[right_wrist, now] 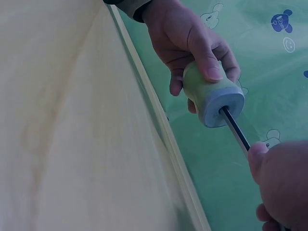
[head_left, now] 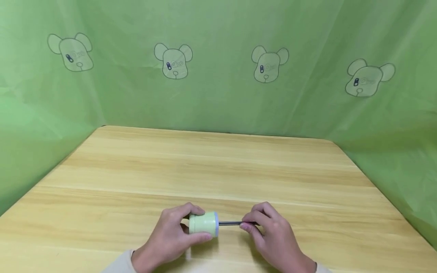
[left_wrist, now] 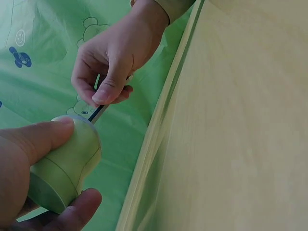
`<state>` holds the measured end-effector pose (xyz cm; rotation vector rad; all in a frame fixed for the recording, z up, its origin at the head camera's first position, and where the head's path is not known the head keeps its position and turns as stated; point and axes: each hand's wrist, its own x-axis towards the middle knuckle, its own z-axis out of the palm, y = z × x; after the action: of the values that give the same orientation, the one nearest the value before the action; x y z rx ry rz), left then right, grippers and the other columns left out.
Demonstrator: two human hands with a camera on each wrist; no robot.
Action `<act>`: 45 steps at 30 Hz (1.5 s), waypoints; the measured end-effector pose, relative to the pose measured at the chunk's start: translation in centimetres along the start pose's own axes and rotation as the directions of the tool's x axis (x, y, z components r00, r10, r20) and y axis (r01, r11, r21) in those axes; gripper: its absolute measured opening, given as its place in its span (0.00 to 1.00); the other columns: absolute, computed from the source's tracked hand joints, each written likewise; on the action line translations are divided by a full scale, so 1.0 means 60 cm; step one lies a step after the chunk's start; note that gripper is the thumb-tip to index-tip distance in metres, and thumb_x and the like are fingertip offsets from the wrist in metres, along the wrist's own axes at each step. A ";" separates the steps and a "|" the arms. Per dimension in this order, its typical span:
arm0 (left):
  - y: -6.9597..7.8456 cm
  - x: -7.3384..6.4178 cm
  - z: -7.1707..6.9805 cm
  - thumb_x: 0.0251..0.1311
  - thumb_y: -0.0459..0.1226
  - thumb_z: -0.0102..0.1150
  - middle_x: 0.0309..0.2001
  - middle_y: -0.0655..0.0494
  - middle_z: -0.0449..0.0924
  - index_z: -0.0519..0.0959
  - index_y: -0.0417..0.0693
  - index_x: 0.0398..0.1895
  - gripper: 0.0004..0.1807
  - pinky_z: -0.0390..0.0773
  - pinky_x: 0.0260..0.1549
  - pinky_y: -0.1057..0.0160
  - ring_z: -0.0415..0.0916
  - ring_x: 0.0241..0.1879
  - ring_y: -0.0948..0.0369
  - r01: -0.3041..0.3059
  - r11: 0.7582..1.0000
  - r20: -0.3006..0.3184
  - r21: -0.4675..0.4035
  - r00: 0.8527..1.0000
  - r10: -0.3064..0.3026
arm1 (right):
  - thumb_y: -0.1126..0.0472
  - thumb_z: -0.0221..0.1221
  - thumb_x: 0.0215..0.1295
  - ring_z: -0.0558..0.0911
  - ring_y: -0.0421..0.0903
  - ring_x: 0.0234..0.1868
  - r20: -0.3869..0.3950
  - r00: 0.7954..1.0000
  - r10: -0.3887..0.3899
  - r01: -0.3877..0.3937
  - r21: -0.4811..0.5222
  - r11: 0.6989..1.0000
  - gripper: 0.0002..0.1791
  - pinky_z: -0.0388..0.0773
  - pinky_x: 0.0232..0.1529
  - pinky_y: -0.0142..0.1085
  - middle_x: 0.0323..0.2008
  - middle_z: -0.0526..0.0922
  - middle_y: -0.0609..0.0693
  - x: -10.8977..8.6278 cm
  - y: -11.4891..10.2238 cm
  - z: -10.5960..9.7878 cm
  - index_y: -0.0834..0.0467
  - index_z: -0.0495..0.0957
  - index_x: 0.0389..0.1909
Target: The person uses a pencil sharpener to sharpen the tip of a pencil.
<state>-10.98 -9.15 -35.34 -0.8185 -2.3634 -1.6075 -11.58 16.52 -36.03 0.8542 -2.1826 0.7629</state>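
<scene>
My left hand (head_left: pixel 170 233) grips a pale green, cup-shaped pencil sharpener (head_left: pixel 202 223) on its side, thumb and fingers curled round its body. Its lavender end face (right_wrist: pixel 216 115) points to the right and has a hole in the middle. Into that hole runs a thin dark pencil (head_left: pixel 229 223) with black and silvery sides. At the pencil's other end, my right hand (head_left: pixel 275 236) pinches it between thumb and fingers. The tip inside the sharpener is hidden, and so is most of the end within the right hand. Both things are held at the table's near side.
A light wood-grain table (head_left: pixel 205 167) spreads out beyond the hands. Green sheeting (head_left: pixel 218 106) printed with bear heads stands along its back and both sides. In the left wrist view, the table edge (left_wrist: pixel 159 120) runs beside the hands.
</scene>
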 end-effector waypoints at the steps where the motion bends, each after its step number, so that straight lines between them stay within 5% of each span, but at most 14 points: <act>1: 0.000 0.001 0.000 0.49 0.41 0.75 0.41 0.48 0.83 0.78 0.42 0.39 0.19 0.83 0.22 0.70 0.77 0.32 0.65 -0.005 1.000 0.002 -0.004 1.000 0.005 | 0.41 0.49 0.68 0.73 0.34 0.28 -0.005 1.000 -0.010 0.010 0.005 1.000 0.23 0.74 0.25 0.20 0.32 0.73 0.40 0.000 0.001 0.000 0.53 0.80 0.25; 4: 0.000 0.002 -0.001 0.49 0.40 0.75 0.40 0.48 0.83 0.78 0.42 0.39 0.19 0.83 0.22 0.69 0.77 0.32 0.65 -0.015 1.000 0.005 -0.019 1.000 0.015 | 0.43 0.58 0.64 0.74 0.36 0.27 -0.019 0.999 -0.044 0.045 0.002 0.999 0.18 0.74 0.25 0.20 0.31 0.74 0.40 0.001 0.003 0.000 0.53 0.79 0.25; 7: 0.000 0.003 -0.001 0.48 0.40 0.75 0.40 0.48 0.83 0.78 0.42 0.39 0.19 0.83 0.22 0.69 0.77 0.32 0.65 -0.012 1.000 0.015 -0.025 1.000 0.013 | 0.54 0.74 0.48 0.75 0.35 0.26 -0.019 0.998 -0.066 0.066 -0.006 0.998 0.12 0.74 0.24 0.20 0.29 0.76 0.40 0.000 0.006 0.000 0.54 0.79 0.24; 10: -0.001 0.003 0.000 0.49 0.41 0.75 0.40 0.47 0.83 0.78 0.41 0.39 0.19 0.83 0.22 0.69 0.77 0.31 0.66 -0.004 1.000 0.028 -0.027 1.000 0.005 | 0.67 0.78 0.32 0.73 0.32 0.24 -0.014 0.997 -0.072 0.072 0.015 0.997 0.16 0.72 0.22 0.17 0.26 0.76 0.40 -0.002 0.008 0.001 0.54 0.80 0.23; 19: -0.003 0.000 -0.002 0.47 0.40 0.76 0.42 0.46 0.83 0.79 0.40 0.41 0.21 0.83 0.24 0.70 0.76 0.32 0.65 -0.013 1.000 0.034 -0.005 0.999 0.013 | 0.68 0.71 0.49 0.67 0.27 0.22 0.097 0.993 -0.062 0.044 0.179 0.983 0.08 0.65 0.17 0.15 0.22 0.75 0.38 -0.008 0.010 0.003 0.54 0.81 0.23; 24: -0.004 0.001 -0.001 0.48 0.40 0.75 0.44 0.46 0.83 0.79 0.41 0.41 0.20 0.83 0.24 0.70 0.78 0.34 0.64 -0.045 0.999 0.014 0.002 0.999 0.045 | 0.60 0.73 0.48 0.73 0.31 0.24 0.049 0.999 -0.015 0.014 0.016 1.000 0.07 0.71 0.22 0.20 0.26 0.78 0.38 -0.004 0.008 0.000 0.54 0.84 0.24; 29: -0.007 0.001 -0.001 0.47 0.38 0.76 0.43 0.45 0.83 0.79 0.40 0.41 0.20 0.83 0.23 0.71 0.81 0.35 0.60 -0.104 0.994 -0.063 0.039 0.992 0.106 | 0.55 0.79 0.35 0.75 0.37 0.26 -0.011 0.988 0.157 -0.157 -0.114 0.981 0.17 0.73 0.25 0.28 0.31 0.78 0.37 -0.001 0.006 -0.006 0.53 0.84 0.27; 33: -0.009 0.003 -0.001 0.45 0.36 0.77 0.43 0.46 0.83 0.79 0.40 0.41 0.20 0.83 0.23 0.70 0.81 0.35 0.58 -0.141 0.988 -0.115 0.054 0.982 0.147 | 0.55 0.79 0.38 0.72 0.39 0.24 -0.053 0.984 0.169 -0.167 0.046 0.985 0.18 0.71 0.24 0.23 0.31 0.77 0.39 0.000 0.014 -0.007 0.56 0.82 0.28; 38: -0.006 0.004 -0.004 0.45 0.36 0.77 0.43 0.46 0.83 0.80 0.41 0.41 0.20 0.83 0.23 0.69 0.80 0.35 0.59 -0.123 0.992 -0.122 0.039 0.984 0.127 | 0.44 0.66 0.57 0.68 0.38 0.20 -0.140 0.988 0.066 -0.038 0.192 0.981 0.18 0.65 0.19 0.20 0.26 0.77 0.43 0.001 0.027 -0.005 0.55 0.81 0.24; 39: -0.006 0.004 -0.005 0.45 0.36 0.77 0.43 0.45 0.83 0.80 0.40 0.41 0.20 0.84 0.23 0.69 0.80 0.36 0.59 -0.115 0.993 -0.116 0.032 0.986 0.118 | 0.47 0.69 0.55 0.67 0.38 0.20 -0.147 0.988 0.047 -0.016 0.203 0.979 0.16 0.64 0.18 0.20 0.25 0.77 0.44 0.000 0.028 -0.004 0.56 0.81 0.23; 41: -0.005 0.003 -0.007 0.45 0.36 0.77 0.44 0.44 0.83 0.80 0.40 0.41 0.20 0.83 0.24 0.70 0.80 0.36 0.58 -0.103 0.994 -0.099 0.029 0.989 0.106 | 0.51 0.71 0.54 0.67 0.35 0.19 -0.107 0.993 0.050 -0.027 0.200 0.979 0.13 0.65 0.17 0.19 0.23 0.76 0.42 -0.001 0.027 -0.005 0.54 0.81 0.22; 43: -0.006 0.002 -0.007 0.45 0.36 0.77 0.45 0.44 0.83 0.79 0.40 0.41 0.20 0.83 0.24 0.70 0.80 0.36 0.58 -0.103 0.994 -0.069 0.039 0.992 0.106 | 0.57 0.71 0.54 0.67 0.33 0.19 0.028 0.993 0.115 -0.119 0.198 0.973 0.11 0.67 0.17 0.21 0.21 0.74 0.39 -0.004 0.022 -0.010 0.53 0.79 0.20; 45: -0.008 -0.001 -0.007 0.44 0.36 0.77 0.44 0.46 0.83 0.79 0.41 0.40 0.20 0.83 0.24 0.71 0.79 0.36 0.60 -0.121 0.991 -0.041 0.063 0.991 0.124 | 0.63 0.69 0.56 0.65 0.31 0.19 0.177 0.968 0.176 -0.207 0.175 0.962 0.14 0.66 0.15 0.23 0.18 0.69 0.36 -0.006 0.017 -0.013 0.50 0.76 0.17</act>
<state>-11.23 -9.64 -35.57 -0.8872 -2.2713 -1.4832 -11.83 17.83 -36.12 0.8303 -2.3881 1.0480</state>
